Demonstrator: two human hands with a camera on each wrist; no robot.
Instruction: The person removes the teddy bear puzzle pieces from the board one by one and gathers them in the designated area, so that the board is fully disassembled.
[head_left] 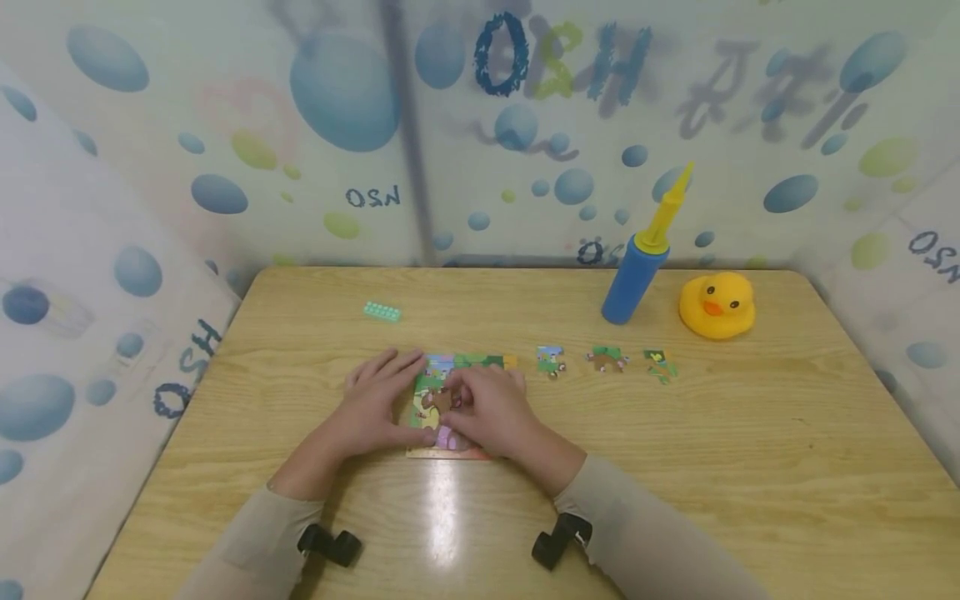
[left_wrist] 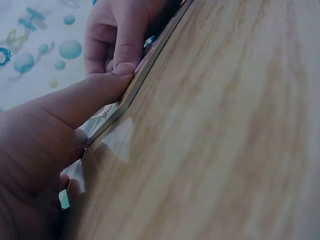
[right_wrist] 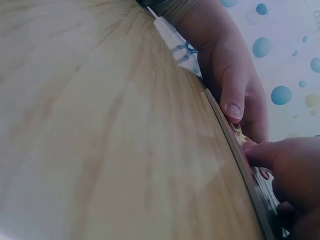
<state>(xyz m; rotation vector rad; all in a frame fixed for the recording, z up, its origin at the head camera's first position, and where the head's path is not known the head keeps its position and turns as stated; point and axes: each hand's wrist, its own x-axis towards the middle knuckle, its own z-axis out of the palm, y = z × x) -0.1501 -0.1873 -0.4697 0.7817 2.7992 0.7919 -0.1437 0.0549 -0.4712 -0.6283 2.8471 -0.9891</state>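
Now both hands rest on the small colourful cardboard jigsaw puzzle in its flat tray (head_left: 459, 363), which lies on the light wooden table (head_left: 750, 467), near the middle and close to the person. The left hand (head_left: 377, 402) lies flat with relaxed fingers along the left edge of the tray, its thumb at the near edge, probably to keep the thin board from sliding. The right hand (head_left: 491, 408) bends its fingers over the middle of the picture; it seems to press on a brown piece (head_left: 441, 401), but I cannot tell if it pinches it.

To the right of the tray, 3 loose puzzle pieces (head_left: 607, 359) lie in a row, a little apart from each other, within easy reach of the right hand. Farther back stand a blue hand pump with a yellow nozzle (head_left: 636, 275) and a yellow rubber duck (head_left: 717, 306), just beside each other. A small green toy brick (head_left: 382, 312) lies alone at the back left.
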